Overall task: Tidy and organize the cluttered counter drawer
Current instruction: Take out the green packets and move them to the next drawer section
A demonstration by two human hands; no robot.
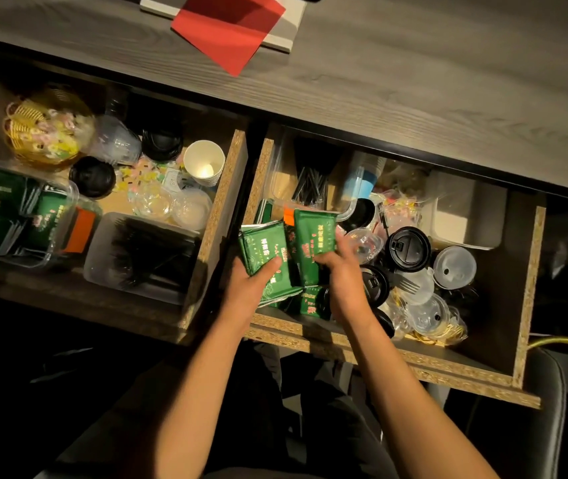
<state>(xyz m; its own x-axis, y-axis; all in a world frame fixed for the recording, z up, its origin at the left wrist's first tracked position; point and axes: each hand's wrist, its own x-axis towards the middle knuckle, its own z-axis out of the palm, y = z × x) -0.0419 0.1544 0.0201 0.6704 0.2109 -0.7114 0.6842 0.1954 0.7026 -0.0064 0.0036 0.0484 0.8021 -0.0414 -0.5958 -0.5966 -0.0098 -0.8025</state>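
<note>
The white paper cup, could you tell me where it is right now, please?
In the head view, the white paper cup stands upright in the left drawer's back right corner, against the drawer's right wall, just right of a stack of black lids.

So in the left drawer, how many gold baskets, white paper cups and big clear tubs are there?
Gold basket: 1
White paper cup: 1 (possibly a stack)
Big clear tubs: 2
Total: 4
</note>
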